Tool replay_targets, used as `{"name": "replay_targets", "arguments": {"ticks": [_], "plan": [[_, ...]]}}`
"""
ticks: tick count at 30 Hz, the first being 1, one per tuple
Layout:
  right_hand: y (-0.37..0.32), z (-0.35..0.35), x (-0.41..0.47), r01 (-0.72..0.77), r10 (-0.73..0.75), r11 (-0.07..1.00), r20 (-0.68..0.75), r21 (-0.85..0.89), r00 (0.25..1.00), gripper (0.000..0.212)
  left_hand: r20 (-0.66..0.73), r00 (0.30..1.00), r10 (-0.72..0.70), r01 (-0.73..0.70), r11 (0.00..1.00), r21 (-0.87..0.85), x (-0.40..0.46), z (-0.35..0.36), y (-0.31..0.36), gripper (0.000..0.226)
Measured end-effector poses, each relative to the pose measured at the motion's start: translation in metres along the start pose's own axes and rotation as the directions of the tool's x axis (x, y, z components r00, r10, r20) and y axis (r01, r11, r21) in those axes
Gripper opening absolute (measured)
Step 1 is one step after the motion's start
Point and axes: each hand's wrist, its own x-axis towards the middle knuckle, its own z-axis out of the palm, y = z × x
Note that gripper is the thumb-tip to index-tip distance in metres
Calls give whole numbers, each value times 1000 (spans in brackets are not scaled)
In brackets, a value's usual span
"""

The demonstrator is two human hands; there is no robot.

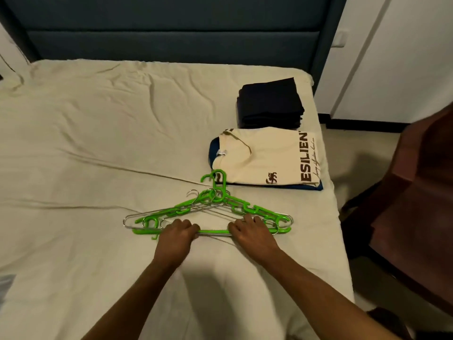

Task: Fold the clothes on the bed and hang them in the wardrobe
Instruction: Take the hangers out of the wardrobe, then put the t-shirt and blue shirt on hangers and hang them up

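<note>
A bundle of hangers is lying flat on the cream bed sheet near the bed's right side: green plastic hangers stacked with silver wire hangers, their hooks pointing away from the person toward the folded clothes. The left hand is curling its fingers around the lower bar of the bundle left of its middle, and the right hand is gripping the same bar to the right, its fingers bending over the wire and plastic. Just beyond the hooks, a folded cream T-shirt with brown lettering is sitting on top of a folded blue garment, whose edges are showing beneath it. Behind that, a stack of folded dark navy clothes is resting near the bed's far right corner. A dark blue padded headboard is standing behind the bed, and a reddish-brown wooden chair is standing just right of the bed.
</note>
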Motion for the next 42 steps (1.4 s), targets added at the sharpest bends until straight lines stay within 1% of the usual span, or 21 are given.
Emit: {"name": "replay_targets", "arguments": {"ticks": [2, 4, 6, 8, 11, 13, 15, 17, 18, 20, 21, 24, 27, 31, 33, 34, 35, 37, 38, 40, 42], "plan": [[-8, 2, -17, -29, 29, 1000, 24, 11, 999, 27, -14, 1000, -12, 12, 1000, -4, -10, 4, 7, 20], [-13, -7, -31, -59, 59, 998, 29, -8, 998, 33, -52, 998, -36, 35, 999, -17, -22, 5, 13, 21], [-12, -10, -39, -67, 69, 997, 73, -23, 995, 35, -50, 995, -91, 90, 996, -29, -30, 7, 16, 17], [-13, -21, -59, -68, 73, 997, 132, -40, 989, 38, -72, 992, -104, 103, 995, -20, -51, 2, 28, 9], [-9, -16, -66, -89, 96, 995, 197, -42, 976, 38, 32, 992, -119, 120, 993, -11, -54, 4, 26, 10], [-9, -19, -79, -123, 134, 990, 190, -69, 973, 29, 49, 993, -106, 106, 994, 11, -61, -3, 31, 12], [-10, -19, -85, -190, 197, 980, 161, -61, 967, 39, 56, 993, -106, 103, 994, 44, -59, -7, 34, 11], [-12, -19, -92, -263, 266, 964, 143, -39, 953, 42, 69, 992, -109, 101, 989, 112, -58, -9, 37, 10], [-13, -18, -95, -284, 285, 958, 153, -27, 946, 44, 78, 991, -105, 94, 986, 137, -59, -7, 40, 19], [-12, -18, -96, -322, 312, 947, 181, 24, 933, 50, 45, 996, -83, 73, 980, 184, -57, -2, 41, 36], [-12, -17, -96, -328, 316, 944, 185, 40, 931, 50, 35, 996, -77, 69, 978, 199, -56, 0, 40, 40], [-11, -13, -89, -317, 305, 947, 177, 42, 936, 37, 8, 996, -87, 82, 966, 247, -54, 0, 26, 42], [-12, -6, -76, -305, 286, 948, 189, 84, 939, 51, -23, 985, -169, 170, 953, 250, -57, -4, 0, 43], [-17, -6, -58, -265, 256, 960, 109, 84, 961, 52, -66, 968, -243, 252, 938, 238, -57, -7, -21, 40], [-19, -7, -52, -255, 251, 963, 59, 90, 966, 52, -110, 960, -257, 276, 934, 228, -57, -6, -23, 32], [-19, -6, -50, -255, 253, 962, 35, 97, 967, 52, -136, 959, -247, 272, 937, 220, -58, -4, -22, 26], [-19, -5, -50, -257, 257, 961, 11, 106, 966, 52, -166, 962, -219, 251, 944, 212, -58, -3, -19, 26], [-16, -3, -53, -255, 263, 959, -54, 125, 963, 55, -209, 972, -111, 157, 963, 219, -59, -3, -9, 33], [-14, 0, -55, -250, 262, 960, -90, 126, 961, 57, -228, 972, -47, 102, 967, 233, -59, -4, -3, 32], [-7, 4, -62, -243, 258, 963, -137, 117, 956, 59, -233, 971, 49, 9, 970, 243, -59, -5, 6, 23], [0, 7, -71, -241, 258, 964, -161, 116, 953, 59, -216, 973, 86, -35, 973, 228, -58, -3, 12, 16]]}}
